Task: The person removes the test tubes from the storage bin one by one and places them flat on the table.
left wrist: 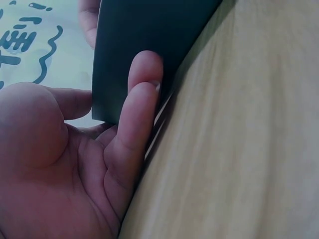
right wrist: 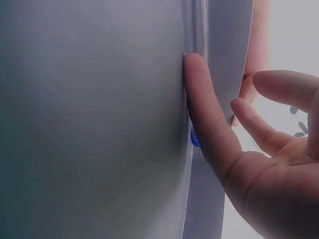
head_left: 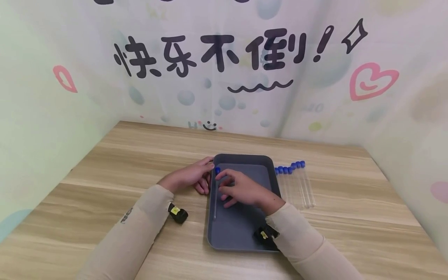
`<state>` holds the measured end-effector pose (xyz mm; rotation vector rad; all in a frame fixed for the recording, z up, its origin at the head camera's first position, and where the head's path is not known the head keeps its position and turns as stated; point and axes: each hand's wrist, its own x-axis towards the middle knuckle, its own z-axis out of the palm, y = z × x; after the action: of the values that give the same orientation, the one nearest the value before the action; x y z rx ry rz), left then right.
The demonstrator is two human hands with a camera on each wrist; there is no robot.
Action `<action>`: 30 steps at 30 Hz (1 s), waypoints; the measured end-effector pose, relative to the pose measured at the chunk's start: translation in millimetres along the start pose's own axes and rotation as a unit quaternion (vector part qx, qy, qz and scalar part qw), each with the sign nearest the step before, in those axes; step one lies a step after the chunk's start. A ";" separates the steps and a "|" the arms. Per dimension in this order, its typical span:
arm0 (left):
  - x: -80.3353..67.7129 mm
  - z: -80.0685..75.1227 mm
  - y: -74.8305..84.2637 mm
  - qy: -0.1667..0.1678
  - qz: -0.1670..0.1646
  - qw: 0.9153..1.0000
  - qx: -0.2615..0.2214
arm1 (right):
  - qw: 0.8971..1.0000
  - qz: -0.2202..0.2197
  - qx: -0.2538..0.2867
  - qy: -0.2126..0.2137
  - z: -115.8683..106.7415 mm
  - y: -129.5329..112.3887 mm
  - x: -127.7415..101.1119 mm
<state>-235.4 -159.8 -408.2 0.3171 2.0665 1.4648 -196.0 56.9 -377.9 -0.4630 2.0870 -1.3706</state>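
A dark grey tray point(head_left: 238, 237) lies on the table. Inside it, along the left wall, is a clear test tube point(head_left: 215, 204) with a blue cap point(head_left: 217, 170) at its far end. My left hand point(head_left: 192, 175) holds the tray's left side, thumb at the rim and fingers point(left wrist: 137, 114) against the outer wall. Over the tray, my right hand point(head_left: 245, 190) has its fingers loosely bent and spread beside the tube, with nothing held between them. In the right wrist view its little finger point(right wrist: 204, 94) lies along the tube and partly hides it.
To the right of the tray, several clear test tubes point(head_left: 306, 190) with blue caps lie side by side on the wooden table point(head_left: 364, 217). A printed cloth point(head_left: 315, 112) hangs behind the table. Each wrist carries a small black camera point(head_left: 178, 214).
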 end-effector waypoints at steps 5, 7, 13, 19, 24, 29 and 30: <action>0.1 -0.3 -0.2 0.000 -0.001 1.000 0.000 | 1.000 -0.002 0.001 -0.005 -1.0 0.9 0.2; 0.2 -0.4 -0.3 0.000 -0.001 1.000 0.002 | 1.000 -0.002 0.000 -0.007 -1.5 1.6 0.2; 1.8 -1.4 -2.2 -0.002 -0.001 1.000 0.004 | 1.000 -0.005 0.005 -0.021 -3.2 3.6 1.4; 1.7 -1.7 -2.5 -0.001 -0.004 1.000 0.005 | 0.999 -0.004 0.010 -0.030 -4.1 4.4 1.8; 2.0 -1.8 -3.0 0.001 -0.005 1.000 0.003 | 0.999 -0.002 0.010 -0.032 -3.8 3.7 0.9; 2.0 -1.5 -2.6 0.002 -0.006 1.000 0.001 | 0.999 -0.001 0.008 -0.038 -3.7 3.2 0.5; 1.9 -1.3 -2.4 0.002 -0.006 1.000 0.001 | 0.999 -0.001 0.008 -0.040 -3.7 3.2 0.4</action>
<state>-237.3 -160.7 -410.7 0.3020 2.0706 1.4572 -198.6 60.7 -379.7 -0.5060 2.0107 -1.3465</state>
